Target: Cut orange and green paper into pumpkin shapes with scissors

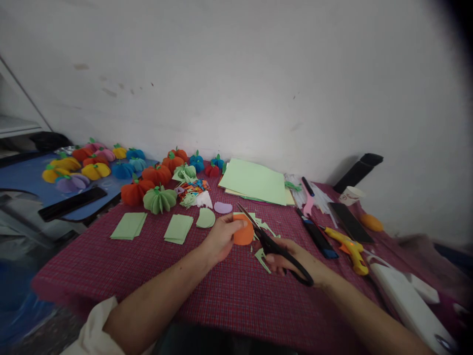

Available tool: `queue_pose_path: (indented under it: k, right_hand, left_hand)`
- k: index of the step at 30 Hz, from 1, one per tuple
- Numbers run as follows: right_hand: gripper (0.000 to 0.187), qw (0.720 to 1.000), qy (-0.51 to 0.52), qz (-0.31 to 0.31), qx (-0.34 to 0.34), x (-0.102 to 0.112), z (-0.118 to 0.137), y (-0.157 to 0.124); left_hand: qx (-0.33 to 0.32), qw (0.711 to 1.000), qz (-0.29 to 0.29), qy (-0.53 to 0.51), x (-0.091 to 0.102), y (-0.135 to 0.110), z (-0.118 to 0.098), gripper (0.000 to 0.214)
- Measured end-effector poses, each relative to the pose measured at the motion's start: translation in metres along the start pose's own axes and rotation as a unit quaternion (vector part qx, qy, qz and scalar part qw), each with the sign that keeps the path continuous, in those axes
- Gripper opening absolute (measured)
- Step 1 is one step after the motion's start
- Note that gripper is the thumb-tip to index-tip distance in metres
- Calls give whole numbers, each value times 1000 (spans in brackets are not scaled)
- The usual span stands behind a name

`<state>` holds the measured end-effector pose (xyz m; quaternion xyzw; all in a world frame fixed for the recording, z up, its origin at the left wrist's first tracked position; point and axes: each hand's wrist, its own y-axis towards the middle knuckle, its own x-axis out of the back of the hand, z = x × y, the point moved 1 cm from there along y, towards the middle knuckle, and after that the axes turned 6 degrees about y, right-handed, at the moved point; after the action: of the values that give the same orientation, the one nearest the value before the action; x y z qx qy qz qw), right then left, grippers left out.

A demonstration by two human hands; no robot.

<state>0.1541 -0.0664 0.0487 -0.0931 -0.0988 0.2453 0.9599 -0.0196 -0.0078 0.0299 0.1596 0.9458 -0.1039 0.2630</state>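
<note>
A table under a red checked cloth (121, 261) abuts a scuffed white wall (258, 74), a blue table (22, 172) at far left. At the middle, the left hand (221, 237) pinches an orange paper piece (243, 234) above the cloth; the right hand (300, 254) grips black-handled scissors (271, 245), a blade at the paper's far right edge. Green scraps (261, 260) litter the cloth beneath. Paper pumpkins (135, 192) crowd the far left, pale green sheets (254, 180) the far side; a yellow glue gun (356, 254) hems in the right forearm. Cloth spreads between the forearms toward the near edge.
</note>
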Motion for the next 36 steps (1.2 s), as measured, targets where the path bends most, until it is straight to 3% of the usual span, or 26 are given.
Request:
queue_pose_path:
  k: [19,29,36]
  right_hand:
    - [33,999,-33,-3,3,7,0,-4]
    - [31,997,-65,-5,-29,16,0,-14]
    - [40,998,-30,49,-32,20,0,-19]
  left_hand:
    - [7,999,11,32,1,0,0,15]
    - [8,995,13,97,0,-3,-1,14]
    - [40,986,39,158,1,-4,1,16]
